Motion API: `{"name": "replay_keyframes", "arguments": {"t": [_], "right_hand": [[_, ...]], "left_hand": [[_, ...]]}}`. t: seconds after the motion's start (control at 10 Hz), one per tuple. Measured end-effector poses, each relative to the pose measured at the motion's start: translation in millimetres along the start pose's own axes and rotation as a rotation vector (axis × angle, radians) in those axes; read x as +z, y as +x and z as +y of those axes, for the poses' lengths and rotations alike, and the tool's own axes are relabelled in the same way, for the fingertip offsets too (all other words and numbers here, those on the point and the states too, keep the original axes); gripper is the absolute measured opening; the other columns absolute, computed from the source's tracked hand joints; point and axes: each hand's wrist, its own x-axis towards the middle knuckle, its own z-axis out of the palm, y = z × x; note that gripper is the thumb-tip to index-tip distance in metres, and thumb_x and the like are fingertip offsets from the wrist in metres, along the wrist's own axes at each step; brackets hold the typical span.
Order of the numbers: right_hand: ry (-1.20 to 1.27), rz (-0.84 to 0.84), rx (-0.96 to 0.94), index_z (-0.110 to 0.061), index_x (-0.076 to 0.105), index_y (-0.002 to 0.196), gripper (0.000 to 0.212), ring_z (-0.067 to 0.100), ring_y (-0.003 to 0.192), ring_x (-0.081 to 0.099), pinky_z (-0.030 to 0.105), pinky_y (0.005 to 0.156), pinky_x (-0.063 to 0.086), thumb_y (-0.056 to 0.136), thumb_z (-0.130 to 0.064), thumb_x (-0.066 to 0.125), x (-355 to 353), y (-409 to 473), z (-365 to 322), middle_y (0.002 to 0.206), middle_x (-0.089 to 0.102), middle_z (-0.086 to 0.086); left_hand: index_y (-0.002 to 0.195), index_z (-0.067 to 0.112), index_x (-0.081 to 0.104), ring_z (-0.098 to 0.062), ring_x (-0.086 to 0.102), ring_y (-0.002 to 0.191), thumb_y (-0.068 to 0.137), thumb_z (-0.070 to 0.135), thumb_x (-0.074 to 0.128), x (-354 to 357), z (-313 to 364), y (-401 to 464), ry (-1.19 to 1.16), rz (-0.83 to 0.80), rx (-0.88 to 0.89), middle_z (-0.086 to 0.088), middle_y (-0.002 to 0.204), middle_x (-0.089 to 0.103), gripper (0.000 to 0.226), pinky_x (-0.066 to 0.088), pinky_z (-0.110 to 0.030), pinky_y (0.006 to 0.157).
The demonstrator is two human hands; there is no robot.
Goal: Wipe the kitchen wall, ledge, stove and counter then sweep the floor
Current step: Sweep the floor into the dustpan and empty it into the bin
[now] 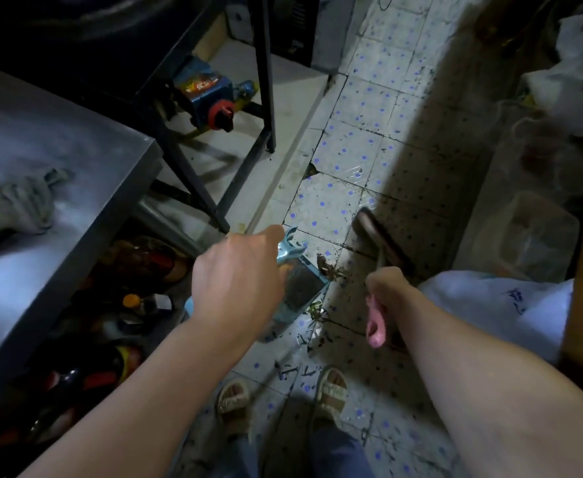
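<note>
— What are the hands doing?

— The left hand (238,281) is curled around the handle of a light blue dustpan (300,288), knuckles up, fingers hidden under the palm. The right hand (386,288) is closed in a fist on the pink handle (375,324) of a small broom, the handle's end sticking out below the fist.

— And the dustpan and broom themselves?

— The dustpan hangs just beyond the left hand, tilted, its dark inner face showing. The broom head (383,241) sits ahead of the right hand, dark and blurred, low over the floor (362,108). Between the two hands lies a small heap of brown debris (329,269), right at the dustpan's edge.

— What about the floor?

— Pale tiles with blue dots, grimy, with dark scraps scattered near the person's sandalled feet (331,395). Left of the left hand stands the steel counter (76,160), a crumpled cloth (31,201) lying on it.
</note>
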Motion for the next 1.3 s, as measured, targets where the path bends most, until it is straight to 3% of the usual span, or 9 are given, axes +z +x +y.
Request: {"name": "replay_keyframes", "arguments": {"t": [0.1, 0.2, 0.3, 0.4, 0.5, 0.7, 0.9, 1.1, 1.3], "right_hand": [[-0.008, -0.016, 0.045, 0.012, 0.049, 0.12, 0.039, 0.033, 0.098, 0.062, 0.031, 0.071, 0.045, 0.084, -0.001, 0.056, 7.6, -5.2, 10.8, 0.104, 0.061, 0.019], [0.041, -0.057, 0.053, 0.007, 0.048, 0.125, 0.037, 0.033, 0.097, 0.06, 0.034, 0.079, 0.049, 0.09, -0.005, 0.051, 22.9, -14.9, 24.9, 0.117, 0.059, 0.023], [0.012, -0.115, 0.012, 0.005, 0.05, 0.128, 0.036, 0.033, 0.113, 0.057, 0.032, 0.083, 0.048, 0.093, -0.006, 0.045, 39.0, -33.7, 38.1, 0.128, 0.055, 0.021], [-0.081, -0.066, 0.024, 0.004, 0.05, 0.128, 0.037, 0.029, 0.119, 0.054, 0.029, 0.092, 0.046, 0.094, -0.01, 0.047, 59.1, -68.9, 42.4, 0.13, 0.054, 0.017], [-0.016, -0.084, 0.038, 0.002, 0.049, 0.129, 0.036, 0.029, 0.119, 0.053, 0.025, 0.086, 0.045, 0.096, -0.011, 0.043, 84.6, -94.9, 51.8, 0.13, 0.053, 0.017], [0.001, -0.139, 0.027, 0.001, 0.047, 0.131, 0.038, 0.031, 0.123, 0.049, 0.033, 0.097, 0.042, 0.096, -0.012, 0.041, 132.7, -144.4, 76.9, 0.133, 0.051, 0.018], [0.047, -0.147, 0.034, 0.001, 0.05, 0.129, 0.037, 0.031, 0.119, 0.053, 0.032, 0.091, 0.046, 0.094, -0.011, 0.044, 152.0, -171.9, 81.8, 0.13, 0.053, 0.018], [-0.039, -0.039, 0.108, 0.005, 0.052, 0.121, 0.037, 0.031, 0.107, 0.063, 0.038, 0.091, 0.052, 0.088, -0.012, 0.056, 151.4, -181.5, 72.9, 0.118, 0.063, 0.018], [-0.083, 0.023, 0.097, 0.004, 0.051, 0.124, 0.038, 0.029, 0.112, 0.06, 0.032, 0.093, 0.049, 0.09, -0.013, 0.056, 135.7, -189.5, 56.6, 0.123, 0.06, 0.017]], "left_hand": [[0.114, 0.027, 0.05, -0.029, 0.061, 0.083, 0.091, 0.04, 0.056, 4.2, 8.5, -5.0, 0.002, -0.013, -0.014, 0.001, 0.07, 0.046, 0.027, 0.035, -0.029, 0.06], [0.109, 0.027, 0.05, -0.027, 0.054, 0.072, 0.091, 0.039, 0.057, 6.5, 8.5, -12.2, -0.004, -0.013, -0.013, 0.004, 0.064, 0.038, 0.023, 0.034, -0.029, 0.059], [0.109, 0.027, 0.05, -0.023, 0.043, 0.067, 0.091, 0.04, 0.057, 6.5, -1.6, -21.0, -0.012, -0.017, -0.007, 0.004, 0.065, 0.039, 0.024, 0.033, -0.03, 0.058], [0.106, 0.027, 0.05, -0.022, 0.042, 0.067, 0.09, 0.042, 0.058, 3.5, -16.3, -32.4, -0.03, -0.022, 0.015, 0.005, 0.065, 0.039, 0.023, 0.033, -0.03, 0.058], [0.096, 0.026, 0.049, -0.022, 0.044, 0.068, 0.089, 0.042, 0.058, -0.6, -38.9, -47.5, -0.027, -0.03, 0.047, 0.004, 0.066, 0.042, 0.02, 0.034, -0.03, 0.059], [0.103, 0.024, 0.052, -0.022, 0.04, 0.066, 0.09, 0.039, 0.058, -10.6, -78.2, -83.9, -0.022, -0.033, 0.104, 0.005, 0.063, 0.034, 0.02, 0.033, -0.03, 0.061], [0.097, 0.023, 0.051, -0.023, 0.039, 0.066, 0.089, 0.036, 0.058, -15.2, -104.4, -105.8, -0.012, -0.033, 0.106, 0.005, 0.059, 0.031, 0.016, 0.031, -0.03, 0.059], [0.101, 0.024, 0.052, -0.022, 0.04, 0.067, 0.09, 0.037, 0.056, -18.3, -114.2, -119.7, -0.017, -0.025, 0.097, 0.005, 0.067, 0.04, 0.017, 0.032, -0.03, 0.06], [0.104, 0.025, 0.053, -0.021, 0.039, 0.067, 0.09, 0.037, 0.056, -27.9, -117.8, -122.0, -0.045, -0.009, 0.056, 0.005, 0.07, 0.041, 0.018, 0.031, -0.03, 0.061]]}}
